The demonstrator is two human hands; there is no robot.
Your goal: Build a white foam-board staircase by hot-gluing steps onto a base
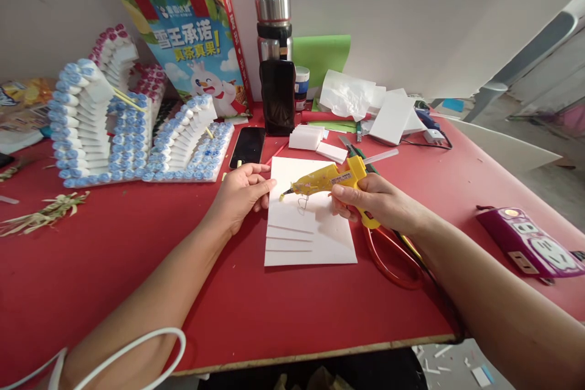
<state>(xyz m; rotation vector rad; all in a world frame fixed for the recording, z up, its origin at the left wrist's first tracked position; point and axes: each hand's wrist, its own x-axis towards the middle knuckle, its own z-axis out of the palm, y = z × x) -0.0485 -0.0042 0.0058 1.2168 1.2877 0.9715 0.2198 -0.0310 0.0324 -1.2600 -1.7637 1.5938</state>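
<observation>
A yellow hot glue gun [320,179] is gripped in my right hand [381,198]. Its dark nozzle points left, over the upper left of a white foam board [336,251], with a yellowish blob at the tip. A clear glue stick [381,156] sticks out of its back. My left hand [244,194] is closed at the board's left edge, thumb and fingertips on it. Across the lower left of the board several thin white strips [289,239] stand in slanted rows. Red-handled scissors [388,268] lie partly under my right wrist.
Blue-and-white stepped models [185,146] stand at left beside a printed bag [196,55]. A phone [247,146], a steel flask [273,18] and small white foam pieces [305,138] are behind the board. A purple power strip [530,241] lies right; the gun's black cord runs to the table's front edge.
</observation>
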